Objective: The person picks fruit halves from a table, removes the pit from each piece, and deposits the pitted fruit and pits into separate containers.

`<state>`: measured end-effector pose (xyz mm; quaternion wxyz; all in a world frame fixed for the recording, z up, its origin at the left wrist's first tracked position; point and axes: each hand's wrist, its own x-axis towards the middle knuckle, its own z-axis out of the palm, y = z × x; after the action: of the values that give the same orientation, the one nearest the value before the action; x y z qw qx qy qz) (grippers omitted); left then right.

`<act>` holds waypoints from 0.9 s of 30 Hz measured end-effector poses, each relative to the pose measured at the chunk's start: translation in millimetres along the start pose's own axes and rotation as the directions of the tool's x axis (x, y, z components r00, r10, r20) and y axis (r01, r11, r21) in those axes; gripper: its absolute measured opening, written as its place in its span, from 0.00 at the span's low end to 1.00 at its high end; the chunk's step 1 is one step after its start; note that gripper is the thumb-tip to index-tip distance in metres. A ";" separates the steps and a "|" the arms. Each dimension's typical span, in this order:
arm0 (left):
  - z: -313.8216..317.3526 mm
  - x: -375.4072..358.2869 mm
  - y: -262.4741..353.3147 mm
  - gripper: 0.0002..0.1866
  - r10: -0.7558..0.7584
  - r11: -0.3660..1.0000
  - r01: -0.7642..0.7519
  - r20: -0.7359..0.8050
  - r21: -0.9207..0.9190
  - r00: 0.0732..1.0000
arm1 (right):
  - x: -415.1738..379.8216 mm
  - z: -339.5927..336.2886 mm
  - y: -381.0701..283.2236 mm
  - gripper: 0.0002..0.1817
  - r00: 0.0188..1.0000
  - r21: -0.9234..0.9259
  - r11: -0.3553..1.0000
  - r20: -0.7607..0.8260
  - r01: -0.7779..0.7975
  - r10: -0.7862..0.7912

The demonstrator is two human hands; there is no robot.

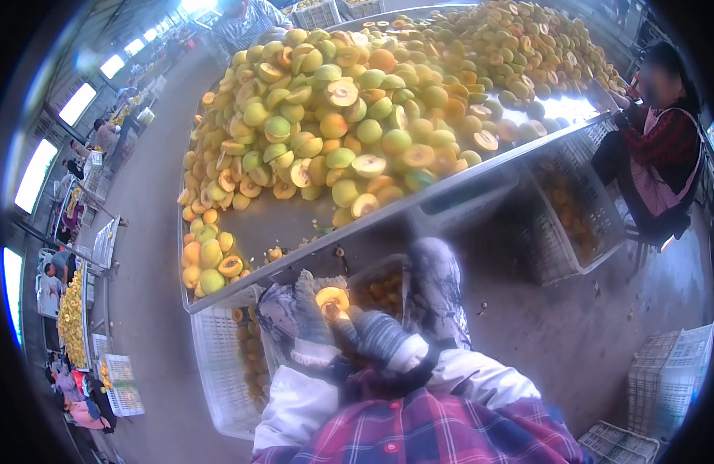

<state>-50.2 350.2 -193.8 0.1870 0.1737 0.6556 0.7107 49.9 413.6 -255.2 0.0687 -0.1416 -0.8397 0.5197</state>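
In front of my lap, my left hand (313,323), in a grey knit glove, is closed around a cut peach half (331,297). The orange flesh and a darker hollow in the middle face up. My right hand (380,337), in a striped grey glove, is curled against the near side of that peach. Whatever its fingers grip is hidden. Just beyond both hands runs the metal rim of a table (326,241) heaped with halved yellow-green peaches (341,147).
Below the table edge, a white crate (221,363) and a dark-walled bin with peach pieces (380,294) stand by my knees. Another crate (554,232) sits right, near a seated co-worker (658,147). Stacked crates (666,379) are lower right. More people and tables line the left.
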 end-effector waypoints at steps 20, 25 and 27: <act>10.7 -6.6 -63.8 0.14 0.150 0.987 -0.159 -0.265 -0.013 0.953 | 11.6 23.1 8.0 0.19 0.937 -0.076 0.992 -0.327 0.102 -0.121; -10.3 1.2 -99.9 0.16 0.461 0.771 -0.339 -0.106 0.539 0.881 | 7.3 10.1 2.9 0.18 0.954 -0.060 0.987 -0.257 0.146 -0.157; -15.2 3.3 -95.1 0.16 0.120 0.993 -0.120 -0.131 0.014 0.984 | 8.1 17.0 11.4 0.18 0.954 -0.140 0.981 -0.252 0.132 -0.164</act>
<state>-57.0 345.4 -289.7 0.0997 0.1663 0.6570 0.7285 39.6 406.4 -273.2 0.2093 -0.1498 -0.8615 0.4377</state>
